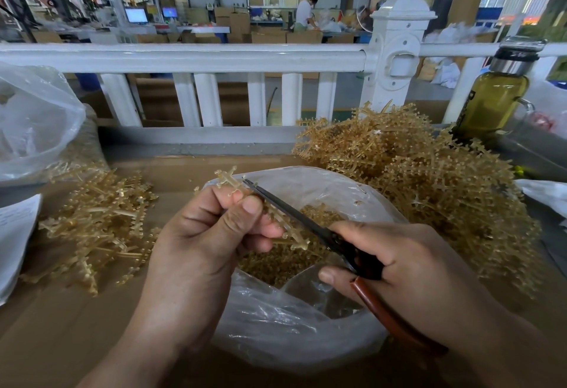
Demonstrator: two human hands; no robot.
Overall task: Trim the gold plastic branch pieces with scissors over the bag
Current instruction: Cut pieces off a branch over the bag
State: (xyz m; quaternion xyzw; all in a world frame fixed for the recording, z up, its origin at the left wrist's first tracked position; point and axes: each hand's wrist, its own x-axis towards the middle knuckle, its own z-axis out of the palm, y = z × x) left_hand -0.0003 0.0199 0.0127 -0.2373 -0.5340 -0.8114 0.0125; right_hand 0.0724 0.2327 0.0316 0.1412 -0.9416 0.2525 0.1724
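From the head view, the left hand (214,234) pinches a translucent gold plastic branch piece (296,239) between its thumb and curled fingers, with the piece running slantwise up past the fingertips and down past the palm. The right hand (408,262) grips black-bladed scissors with red-brown handles (291,212). The blades lie nearly together along the piece, just right of the pinch. Directly beneath both grips sits an open clear plastic bag (291,326) holding small gold offcuts (276,268). A loose heap of gold branches (101,222) lies left of the pinching hand on the brown cardboard surface (61,326). A larger tangled heap (429,179) rises beyond the scissor hand, near a glass bottle of yellow-green liquid (491,99).
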